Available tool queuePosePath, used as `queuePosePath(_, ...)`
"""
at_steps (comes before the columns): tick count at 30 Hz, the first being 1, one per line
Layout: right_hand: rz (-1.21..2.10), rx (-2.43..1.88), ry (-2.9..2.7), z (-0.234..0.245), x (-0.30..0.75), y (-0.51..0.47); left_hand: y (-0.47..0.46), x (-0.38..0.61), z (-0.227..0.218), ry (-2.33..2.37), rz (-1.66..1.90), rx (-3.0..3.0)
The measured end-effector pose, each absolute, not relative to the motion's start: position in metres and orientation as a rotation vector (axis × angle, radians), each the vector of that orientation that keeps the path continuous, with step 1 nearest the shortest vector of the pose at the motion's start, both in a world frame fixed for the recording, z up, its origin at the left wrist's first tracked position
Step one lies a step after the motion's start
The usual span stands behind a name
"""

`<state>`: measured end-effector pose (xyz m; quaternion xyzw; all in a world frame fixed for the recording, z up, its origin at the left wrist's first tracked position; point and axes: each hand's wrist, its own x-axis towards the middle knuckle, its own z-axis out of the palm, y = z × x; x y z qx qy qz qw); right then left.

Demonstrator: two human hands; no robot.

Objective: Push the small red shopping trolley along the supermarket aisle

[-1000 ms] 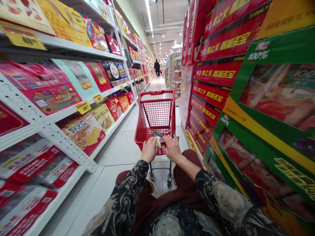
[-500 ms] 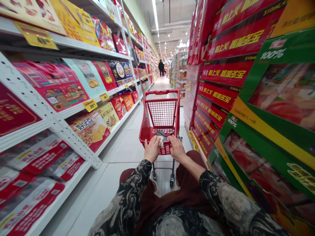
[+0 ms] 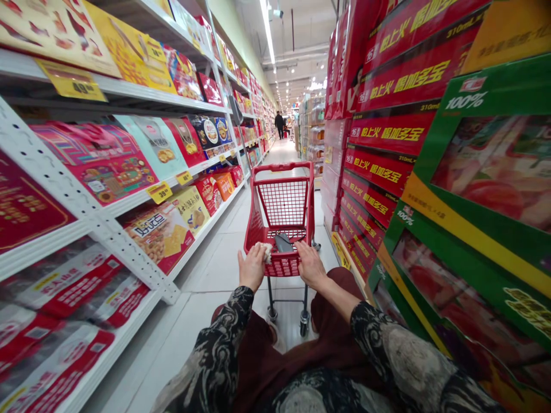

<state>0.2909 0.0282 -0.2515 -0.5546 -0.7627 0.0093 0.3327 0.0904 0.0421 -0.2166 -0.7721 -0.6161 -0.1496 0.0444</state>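
Now the left grip is pinching a pale wad against the near rim of a red cart, the right grip is curling firmly over that rim, and a dark flat item is lying in the basket just beyond them.

White metal shelving runs along the left, gift boxes packed on its tiers. Tile floor carries a red shopping cart on casters, stacked red drink cartons and green fruit-drink cartons at right.
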Motion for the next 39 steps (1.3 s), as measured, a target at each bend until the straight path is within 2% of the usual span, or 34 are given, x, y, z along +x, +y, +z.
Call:
queuePosePath(8,0.051,-1.452,-1.959,-0.254,0.289,0.029,0.026,0.156,-0.218,-1.639,-0.468,-2.598)
queuePosePath(17,0.028,-1.423,-1.843,-0.248,0.291,0.028,0.034,0.118,-0.217,-1.809,-0.466,-2.394)
queuePosePath(25,0.072,-1.301,-1.859,-0.253,0.294,0.033,0.023,0.170,-0.221,-1.436,-0.527,-2.619)
queuePosePath(35,0.095,-1.303,-1.850,-0.252,0.296,0.032,0.035,0.100,-0.221,-1.651,-0.568,-2.393)
queuePosePath(39,0.090,-1.309,-1.897,-0.253,0.290,0.028,0.029,0.110,-0.225,-1.605,-0.613,-2.419)
